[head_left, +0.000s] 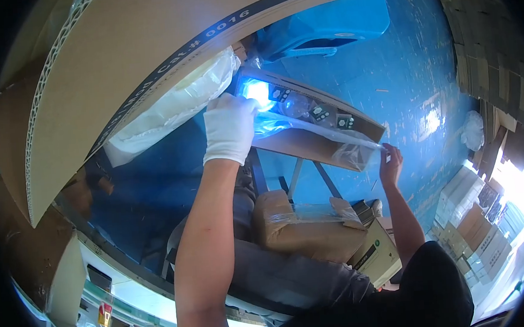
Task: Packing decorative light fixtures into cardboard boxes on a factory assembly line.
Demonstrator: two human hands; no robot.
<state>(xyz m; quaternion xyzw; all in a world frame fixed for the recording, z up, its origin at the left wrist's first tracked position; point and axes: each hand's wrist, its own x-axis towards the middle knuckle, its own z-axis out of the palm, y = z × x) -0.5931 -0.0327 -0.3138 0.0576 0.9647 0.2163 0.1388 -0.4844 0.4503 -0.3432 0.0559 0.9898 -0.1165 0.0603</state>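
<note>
A long shallow cardboard tray (300,147) slants across the middle, with several small clear packs with black labels (319,113) inside. My left hand (231,124), in a white glove, is at the tray's left end, fingers curled beside a bright bluish-white glow (258,94). The glow and the glove hide what those fingers hold. A long piece of clear plastic film (317,128) stretches along the tray's near side. My bare right hand (391,163) pinches the film's far right end, just past the tray's right end.
A large cardboard box (142,63) fills the upper left, a white padded bag (177,106) beside it. Behind the tray stands a blue plastic stool (331,24). A taped carton (308,229) sits below the tray. Flat cardboard stacks (488,36) and cartons (473,234) line the right.
</note>
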